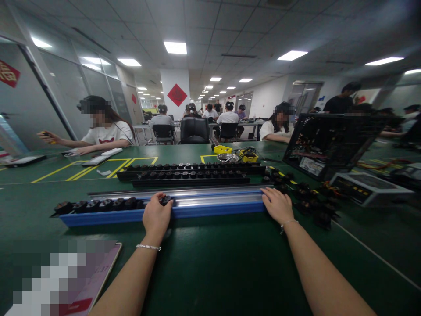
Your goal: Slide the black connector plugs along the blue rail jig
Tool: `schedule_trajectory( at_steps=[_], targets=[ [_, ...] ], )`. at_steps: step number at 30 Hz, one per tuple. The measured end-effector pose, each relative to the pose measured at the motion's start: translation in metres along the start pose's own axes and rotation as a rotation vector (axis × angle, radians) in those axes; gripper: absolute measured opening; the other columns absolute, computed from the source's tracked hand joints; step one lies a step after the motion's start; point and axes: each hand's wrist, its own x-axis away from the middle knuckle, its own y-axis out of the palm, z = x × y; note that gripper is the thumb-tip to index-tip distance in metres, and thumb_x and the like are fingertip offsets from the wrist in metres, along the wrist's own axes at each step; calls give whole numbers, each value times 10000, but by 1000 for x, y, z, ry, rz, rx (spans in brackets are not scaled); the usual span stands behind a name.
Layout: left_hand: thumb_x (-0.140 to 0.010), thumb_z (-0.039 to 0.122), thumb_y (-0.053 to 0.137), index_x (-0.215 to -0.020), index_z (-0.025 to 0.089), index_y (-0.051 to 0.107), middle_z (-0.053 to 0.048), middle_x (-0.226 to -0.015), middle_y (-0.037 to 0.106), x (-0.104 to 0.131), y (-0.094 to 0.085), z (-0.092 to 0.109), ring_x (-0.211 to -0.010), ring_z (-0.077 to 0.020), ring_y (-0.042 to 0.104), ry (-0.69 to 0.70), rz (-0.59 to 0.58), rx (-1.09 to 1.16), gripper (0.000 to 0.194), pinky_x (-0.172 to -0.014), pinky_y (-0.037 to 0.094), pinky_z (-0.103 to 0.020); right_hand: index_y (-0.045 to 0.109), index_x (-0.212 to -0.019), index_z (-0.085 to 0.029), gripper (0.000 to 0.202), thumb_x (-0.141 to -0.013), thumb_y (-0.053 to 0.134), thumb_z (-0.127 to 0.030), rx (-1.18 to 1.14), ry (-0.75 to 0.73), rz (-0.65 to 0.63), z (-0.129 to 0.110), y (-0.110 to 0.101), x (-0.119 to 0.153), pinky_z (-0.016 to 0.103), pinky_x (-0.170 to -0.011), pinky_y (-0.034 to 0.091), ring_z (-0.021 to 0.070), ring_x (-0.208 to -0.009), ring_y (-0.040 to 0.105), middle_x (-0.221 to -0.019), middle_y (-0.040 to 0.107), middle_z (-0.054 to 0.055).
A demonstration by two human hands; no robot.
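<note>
A long blue channel (pixel 210 211) with a silvery inner strip lies across the green table in front of me. In its left part stand several small black parts (pixel 105 204) in a row. My left hand (pixel 157 217) is closed over the channel's middle, thumb and fingers around one small black part (pixel 165 200), which is partly hidden. At the channel's right end, my right hand (pixel 278 206) holds the edge, fingers over the top and thumb at the front. Behind the channel lie black rails (pixel 190 181) bearing rows of similar black parts.
Loose black parts (pixel 324 215) lie right, near a metal power supply box (pixel 370 188) and an open computer case (pixel 319 145). A phone (pixel 105 272) lies front left. Farther back are yellow trays (pixel 222 149) and a metal dish (pixel 228 157). People sit around the table.
</note>
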Motion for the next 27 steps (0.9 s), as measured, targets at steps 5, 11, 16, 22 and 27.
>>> schedule_trajectory(
  at_steps=[5, 11, 16, 22, 27],
  targets=[
    [-744, 382, 596, -1068, 217, 545, -59, -1055, 668, 0, 0, 1, -981, -236, 605, 11, 6, -2, 367, -803, 455, -339, 567, -1200, -321, 444, -886, 260, -389, 7, -5, 20, 0, 1, 0, 493, -1047, 246, 208, -1252, 399, -1325, 517, -10],
    [-749, 382, 595, -1071, 221, 537, -53, -1058, 668, 0, 2, 0, -976, -227, 605, 24, 7, 0, 365, -809, 453, -336, 570, -1196, -315, 459, -888, 242, -406, -18, 6, 7, -1, 0, 0, 491, -1056, 222, 206, -1261, 387, -1334, 507, -8],
    [-749, 385, 595, -1060, 223, 538, -54, -1056, 669, 1, 3, 1, -972, -229, 605, 44, -1, 10, 356, -817, 449, -337, 566, -1200, -305, 468, -887, 236, -413, -22, 17, -12, -1, -2, 1, 488, -1064, 209, 202, -1270, 375, -1340, 500, -8],
    [-750, 386, 590, -1063, 225, 546, -54, -1057, 666, 2, 4, 2, -957, -227, 605, 60, -9, -1, 355, -801, 450, -338, 557, -1210, -299, 478, -887, 226, -420, -23, 14, -21, -1, -2, 0, 488, -1065, 203, 203, -1277, 367, -1353, 486, -9],
    [-759, 391, 576, -1059, 216, 552, -58, -1045, 664, 3, 3, 3, -946, -231, 603, 69, -13, -14, 348, -797, 446, -333, 556, -1214, -297, 472, -890, 233, -411, -7, 9, -16, 0, -1, 0, 489, -1060, 216, 208, -1274, 373, -1356, 483, -9]
  ],
)
